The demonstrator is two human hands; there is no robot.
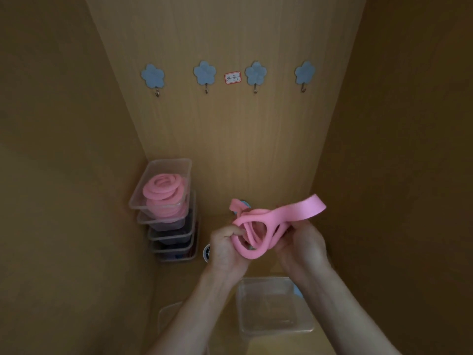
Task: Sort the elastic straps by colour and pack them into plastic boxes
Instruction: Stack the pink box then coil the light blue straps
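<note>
While both the left hand (226,245) and right hand (304,245) grip a looped pink strap (258,234), a clear box (275,307) sits below, stacked boxes (166,213) left.

We're inside a wooden cupboard or locker bay: plain wood panels (230,139) on three sides, flower-shaped wall hooks (204,74) in a row, a small label (233,77), stacked plastic boxes (166,211).

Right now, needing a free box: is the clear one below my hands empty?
Empty: the clear box has no lid, and only its bare bottom shows.
</note>
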